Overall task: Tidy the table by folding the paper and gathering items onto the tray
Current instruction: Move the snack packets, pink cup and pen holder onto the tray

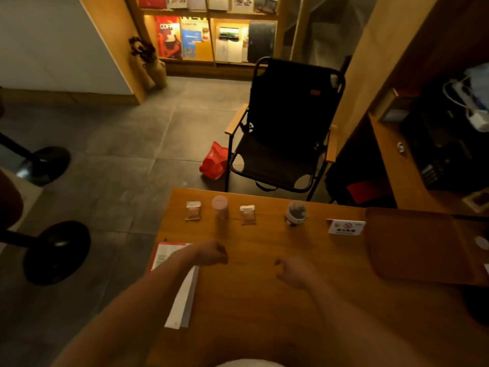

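A folded white paper with a red edge (182, 292) lies at the left side of the wooden table (264, 313), partly under my left forearm. My left hand (211, 254) hovers over the table with its fingers curled shut and nothing in it. My right hand (293, 271) is beside it, fingers loosely apart and empty. Along the far edge stand two small snack packets (193, 211) (248, 214), a pink-lidded cup (220, 207) and a clear bottle with a dark content (296, 211). A brown tray (412, 247) rests at the right.
A small white sign (346, 227) stands near the tray. A black folding chair (285, 128) and a red bag (214, 161) are on the floor beyond the table. Black stool bases (57, 251) are at the left, wooden shelving at the right.
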Demonstrator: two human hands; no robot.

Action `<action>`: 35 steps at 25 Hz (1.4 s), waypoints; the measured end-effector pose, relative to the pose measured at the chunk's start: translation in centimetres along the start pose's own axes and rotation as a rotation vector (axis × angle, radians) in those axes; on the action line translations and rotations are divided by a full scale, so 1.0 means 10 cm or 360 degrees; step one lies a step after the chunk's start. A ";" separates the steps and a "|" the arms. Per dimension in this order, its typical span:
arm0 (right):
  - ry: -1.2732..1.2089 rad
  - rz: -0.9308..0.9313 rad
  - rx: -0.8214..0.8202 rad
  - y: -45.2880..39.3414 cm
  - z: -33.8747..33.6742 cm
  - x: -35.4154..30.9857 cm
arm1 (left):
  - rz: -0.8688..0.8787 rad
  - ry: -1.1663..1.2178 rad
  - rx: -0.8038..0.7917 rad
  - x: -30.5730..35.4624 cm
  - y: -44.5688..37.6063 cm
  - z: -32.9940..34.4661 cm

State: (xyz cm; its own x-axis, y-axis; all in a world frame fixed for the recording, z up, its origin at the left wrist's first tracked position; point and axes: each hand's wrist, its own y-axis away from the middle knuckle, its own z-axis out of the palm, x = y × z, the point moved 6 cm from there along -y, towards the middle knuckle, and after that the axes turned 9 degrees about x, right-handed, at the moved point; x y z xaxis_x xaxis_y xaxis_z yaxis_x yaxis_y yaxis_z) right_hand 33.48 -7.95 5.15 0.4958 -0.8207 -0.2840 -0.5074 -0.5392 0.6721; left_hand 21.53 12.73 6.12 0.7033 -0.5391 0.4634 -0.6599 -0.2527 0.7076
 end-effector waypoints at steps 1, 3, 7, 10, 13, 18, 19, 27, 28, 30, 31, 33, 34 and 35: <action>0.0041 -0.0018 0.0007 -0.08 -0.03 -0.17 | 0.0009 -0.0022 0.0006 -0.12 -0.02 -0.14; 0.0086 -0.0033 -0.0007 -0.23 -0.05 -0.50 | 0.0012 -0.0117 0.0037 -0.37 -0.09 -0.41; 0.0141 -0.0153 0.0020 -0.50 -0.05 -1.07 | 0.0014 -0.0291 0.0116 -0.73 -0.25 -0.80; 0.0224 -0.0240 0.0272 -0.72 -0.19 -1.44 | -0.0086 -0.0333 0.0188 -0.93 -0.39 -1.02; 0.0336 0.0003 0.0675 -0.95 -0.47 -1.52 | -0.0072 -0.0519 0.0311 -1.02 -0.59 -1.17; 0.0270 -0.0068 0.0761 -1.36 -0.57 -1.53 | 0.0059 -0.0795 0.0578 -1.00 -0.88 -1.28; 0.0282 -0.0160 0.0738 -1.43 -0.54 -1.55 | 0.0086 -0.0844 0.0603 -1.00 -0.94 -1.28; 0.0239 -0.0409 0.0712 -1.72 -0.36 -1.65 | 0.0171 -0.0892 0.0675 -1.06 -1.23 -1.17; 0.0245 -0.0424 0.0712 -1.73 -0.36 -1.65 | 0.0176 -0.0875 0.0678 -1.07 -1.24 -1.16; 0.0259 -0.0463 0.0730 -1.73 -0.37 -1.67 | 0.0171 -0.0810 0.0712 -1.08 -1.23 -1.13; 0.0265 -0.0479 0.0747 -1.72 -0.38 -1.68 | 0.0169 -0.0764 0.0744 -1.08 -1.22 -1.13; 0.0265 -0.0485 0.0774 -1.69 -0.39 -1.70 | 0.0158 -0.0633 0.0807 -1.07 -1.18 -1.12; 0.0272 -0.0474 0.0775 -1.67 -0.40 -1.70 | 0.0151 -0.0575 0.0830 -1.06 -1.16 -1.12; 0.0283 -0.0461 0.0767 -1.64 -0.40 -1.69 | 0.0147 -0.0538 0.0858 -1.04 -1.13 -1.10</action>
State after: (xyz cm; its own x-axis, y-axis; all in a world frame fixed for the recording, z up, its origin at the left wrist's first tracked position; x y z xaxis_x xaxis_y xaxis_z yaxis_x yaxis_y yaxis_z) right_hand 36.21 15.54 1.62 0.7516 -0.6051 -0.2625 -0.5760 -0.7960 0.1860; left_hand 24.57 30.05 -0.83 0.5731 -0.7793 0.2537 -0.8160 -0.5140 0.2645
